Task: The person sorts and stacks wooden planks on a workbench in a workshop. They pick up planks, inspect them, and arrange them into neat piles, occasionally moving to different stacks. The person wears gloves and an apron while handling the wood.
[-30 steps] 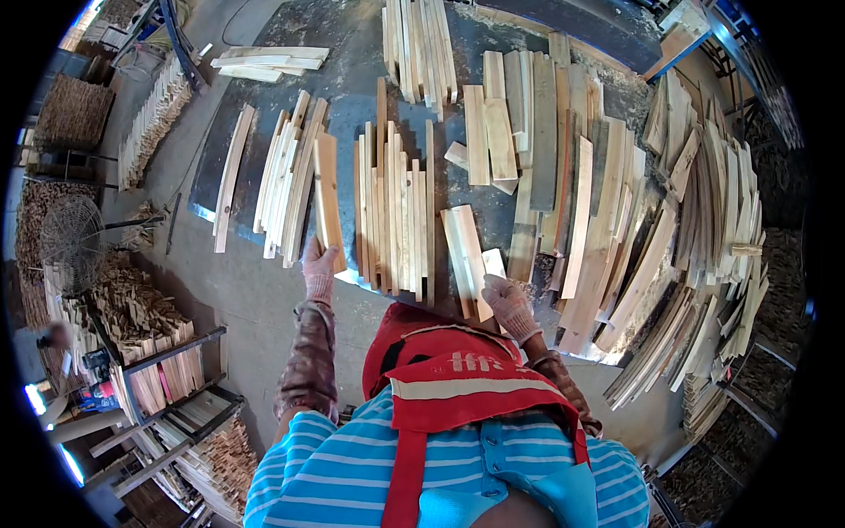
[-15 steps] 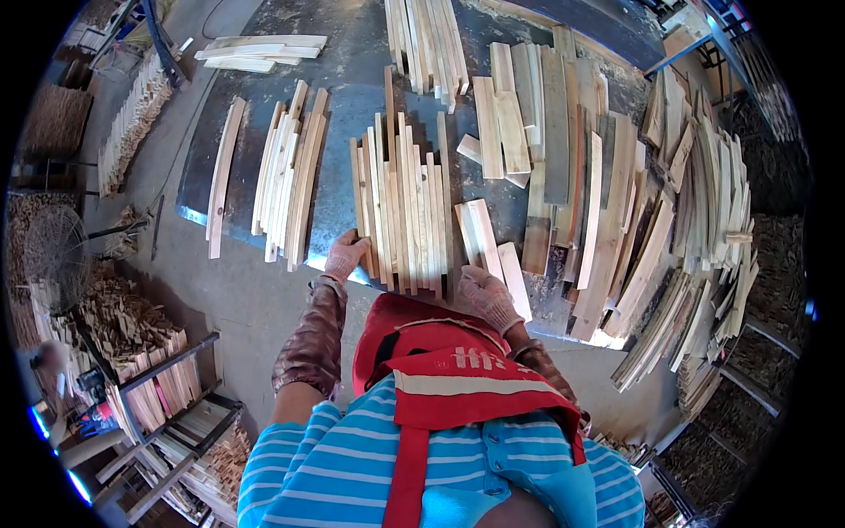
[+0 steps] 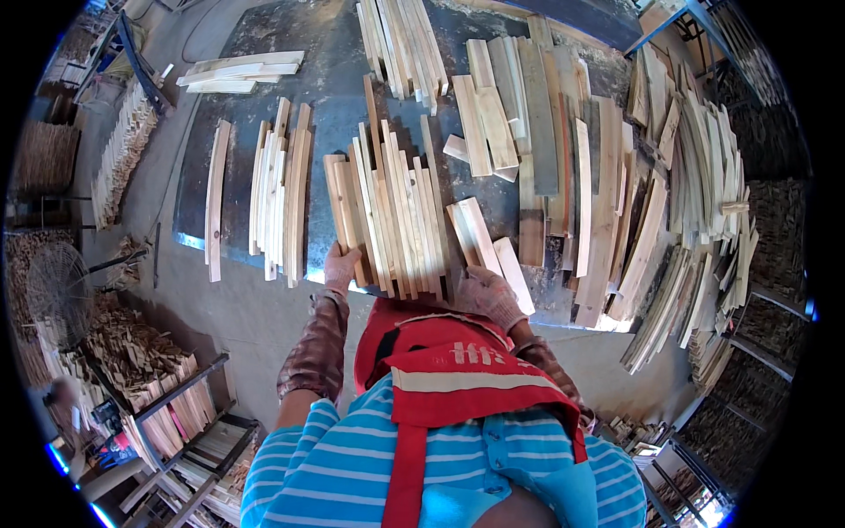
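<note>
A row of long, narrow wooden strips point(image 3: 400, 211) lies side by side before me on the dark metal table point(image 3: 330, 97), their near ends close to its front edge. My left hand point(image 3: 341, 267), in a light work glove, is closed on the near end of the leftmost wooden strip point(image 3: 340, 198). That strip and its neighbour lean away from the row at the far end and show broad faces. By the row's near right corner is my gloved right hand point(image 3: 491, 297), fingers curled, against two short pale boards point(image 3: 475, 233). What it grips, if anything, is hidden.
Left of the row lie a smaller group of strips point(image 3: 280, 194) and a single strip point(image 3: 216, 202). Another bundle point(image 3: 405, 48) lies beyond. Many boards point(image 3: 607, 194) cover the table's right side. A fan point(image 3: 60, 280) and stacked wood stand at left.
My left hand has shifted slightly left with the leftmost strips, which now spread outward and show wider faces. My right hand has stayed by the row's right corner. The whole view has turned slightly.
</note>
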A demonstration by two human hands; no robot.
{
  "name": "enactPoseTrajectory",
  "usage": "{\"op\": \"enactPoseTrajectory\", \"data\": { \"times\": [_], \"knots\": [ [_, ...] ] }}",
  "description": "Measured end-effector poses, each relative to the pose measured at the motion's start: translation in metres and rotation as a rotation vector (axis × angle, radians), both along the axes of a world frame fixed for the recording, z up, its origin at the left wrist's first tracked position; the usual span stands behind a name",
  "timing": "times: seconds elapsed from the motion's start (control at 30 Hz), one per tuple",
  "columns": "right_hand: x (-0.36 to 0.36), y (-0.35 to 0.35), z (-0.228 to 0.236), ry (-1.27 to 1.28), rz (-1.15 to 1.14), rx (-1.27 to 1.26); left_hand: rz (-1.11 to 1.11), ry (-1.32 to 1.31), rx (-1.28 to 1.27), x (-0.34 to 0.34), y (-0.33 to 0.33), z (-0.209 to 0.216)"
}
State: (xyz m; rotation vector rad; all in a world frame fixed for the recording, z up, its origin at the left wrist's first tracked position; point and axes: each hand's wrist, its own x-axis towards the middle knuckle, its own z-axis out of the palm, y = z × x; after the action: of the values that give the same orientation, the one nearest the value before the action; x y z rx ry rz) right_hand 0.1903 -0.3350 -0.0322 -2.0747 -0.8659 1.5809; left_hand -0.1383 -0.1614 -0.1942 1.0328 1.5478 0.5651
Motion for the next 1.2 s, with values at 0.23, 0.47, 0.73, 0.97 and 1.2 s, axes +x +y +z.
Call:
{"op": "enactPoseTrajectory", "data": {
  "times": [0.23, 0.47, 0.73, 0.97, 1.2],
  "knots": [
    [-0.013, 0.017, -0.015, -0.039, 0.032, 0.203, 0.109, -0.448, -0.193, -0.001, 0.021, 0.090],
    [-0.063, 0.097, 0.003, -0.088, 0.159, 0.587, -0.005, -0.668, -0.116, 0.052, -0.002, 0.153],
    [-0.044, 0.112, -0.002, 0.553, -0.615, 0.408, -0.076, -0.790, -0.142, 0.112, -0.026, 0.192],
    [-0.041, 0.108, 0.053, -0.315, -0.020, 0.215, -0.250, -0.602, -0.065, 0.128, -0.035, 0.141],
    [0.021, 0.079, -0.003, 0.107, -0.748, 0.658, -0.146, -0.687, -0.206, 0.161, -0.033, 0.196]
  ]
}}
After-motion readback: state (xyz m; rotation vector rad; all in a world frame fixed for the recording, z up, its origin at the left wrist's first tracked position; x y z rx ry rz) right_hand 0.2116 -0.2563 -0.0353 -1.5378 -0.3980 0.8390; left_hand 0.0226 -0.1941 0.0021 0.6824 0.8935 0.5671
